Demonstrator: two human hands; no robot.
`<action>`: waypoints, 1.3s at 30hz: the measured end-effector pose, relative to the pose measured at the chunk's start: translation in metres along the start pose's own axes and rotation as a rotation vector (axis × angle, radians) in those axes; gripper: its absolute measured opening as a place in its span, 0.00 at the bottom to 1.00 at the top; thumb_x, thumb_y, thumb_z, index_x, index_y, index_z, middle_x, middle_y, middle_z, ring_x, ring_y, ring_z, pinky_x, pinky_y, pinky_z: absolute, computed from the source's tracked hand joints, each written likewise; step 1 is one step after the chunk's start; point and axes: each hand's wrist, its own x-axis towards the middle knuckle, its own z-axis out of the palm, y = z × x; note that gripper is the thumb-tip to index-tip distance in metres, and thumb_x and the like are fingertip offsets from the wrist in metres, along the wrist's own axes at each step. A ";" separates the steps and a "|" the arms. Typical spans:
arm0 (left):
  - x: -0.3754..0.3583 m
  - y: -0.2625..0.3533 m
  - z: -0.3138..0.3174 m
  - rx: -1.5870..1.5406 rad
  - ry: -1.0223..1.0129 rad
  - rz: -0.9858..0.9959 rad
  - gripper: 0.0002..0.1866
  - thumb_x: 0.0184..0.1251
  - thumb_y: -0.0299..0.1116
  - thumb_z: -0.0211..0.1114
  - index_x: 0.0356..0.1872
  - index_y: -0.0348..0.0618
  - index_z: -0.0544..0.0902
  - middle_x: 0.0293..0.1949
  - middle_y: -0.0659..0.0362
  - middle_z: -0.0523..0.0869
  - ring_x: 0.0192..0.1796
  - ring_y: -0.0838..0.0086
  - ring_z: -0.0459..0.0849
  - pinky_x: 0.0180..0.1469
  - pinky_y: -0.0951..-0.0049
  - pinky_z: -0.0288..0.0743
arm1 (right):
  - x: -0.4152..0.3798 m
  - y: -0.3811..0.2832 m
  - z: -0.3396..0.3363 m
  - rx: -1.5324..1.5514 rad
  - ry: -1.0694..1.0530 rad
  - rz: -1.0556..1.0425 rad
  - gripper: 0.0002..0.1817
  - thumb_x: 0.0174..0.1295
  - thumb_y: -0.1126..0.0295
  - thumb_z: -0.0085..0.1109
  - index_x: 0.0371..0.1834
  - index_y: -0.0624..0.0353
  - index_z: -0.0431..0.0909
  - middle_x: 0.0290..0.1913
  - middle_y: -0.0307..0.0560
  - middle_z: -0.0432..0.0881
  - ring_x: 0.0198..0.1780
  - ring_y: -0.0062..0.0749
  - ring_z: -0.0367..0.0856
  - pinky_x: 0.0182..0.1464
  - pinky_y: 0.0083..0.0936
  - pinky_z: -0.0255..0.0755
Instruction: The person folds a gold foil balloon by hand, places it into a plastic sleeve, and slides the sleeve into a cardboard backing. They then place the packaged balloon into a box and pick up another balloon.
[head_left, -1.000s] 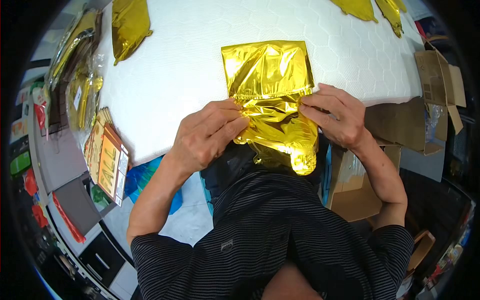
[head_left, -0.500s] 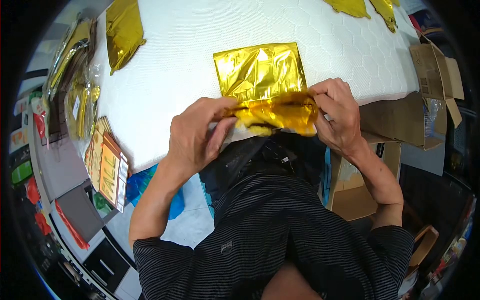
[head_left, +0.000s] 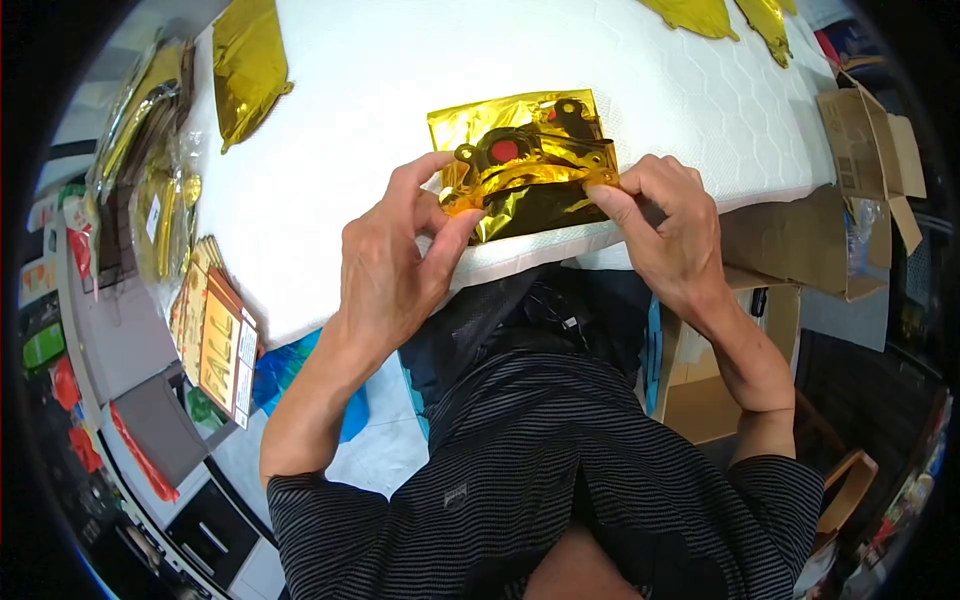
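Both hands work at the near edge of a white quilted surface [head_left: 340,110]. Between them is a folded foil balloon [head_left: 525,178], shiny gold-orange with black areas, a red round print and small holed tabs. It overlaps a flat gold foil piece [head_left: 462,120] whose far edge shows behind it. My left hand [head_left: 400,240] pinches the balloon's left end between thumb and fingers. At the right end, my right hand [head_left: 672,220] grips the balloon's edge, the thumb on top and the other fingers curled.
Another gold foil piece [head_left: 245,80] lies far left, and more gold foil [head_left: 700,15] lies at the top right. Clear-wrapped packs [head_left: 160,215] and a card marked FALL [head_left: 222,340] line the left edge. Cardboard boxes [head_left: 868,145] stand to the right.
The foil balloon has moved forward from the near edge onto the flat gold foil and now shows its red and black print. Both hands keep hold of its ends.
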 end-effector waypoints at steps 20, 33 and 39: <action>0.003 0.013 0.005 0.104 0.025 -0.134 0.29 0.68 0.25 0.75 0.69 0.36 0.76 0.26 0.57 0.89 0.31 0.78 0.87 0.43 0.73 0.83 | 0.003 -0.003 0.001 -0.116 0.040 -0.074 0.10 0.64 0.73 0.71 0.27 0.61 0.81 0.27 0.45 0.76 0.31 0.40 0.73 0.42 0.37 0.62; 0.003 0.012 0.005 0.235 0.032 -0.042 0.29 0.68 0.26 0.75 0.69 0.38 0.76 0.28 0.54 0.90 0.31 0.68 0.91 0.39 0.68 0.84 | 0.009 0.000 0.003 -0.119 0.016 -0.034 0.12 0.67 0.71 0.68 0.26 0.62 0.80 0.24 0.45 0.75 0.30 0.39 0.73 0.41 0.35 0.62; 0.004 0.017 0.005 0.300 0.009 -0.040 0.28 0.68 0.27 0.75 0.68 0.39 0.77 0.28 0.55 0.89 0.30 0.67 0.90 0.37 0.67 0.82 | 0.011 0.002 0.004 -0.170 0.021 -0.048 0.13 0.69 0.68 0.68 0.27 0.62 0.81 0.24 0.46 0.76 0.30 0.41 0.73 0.40 0.37 0.63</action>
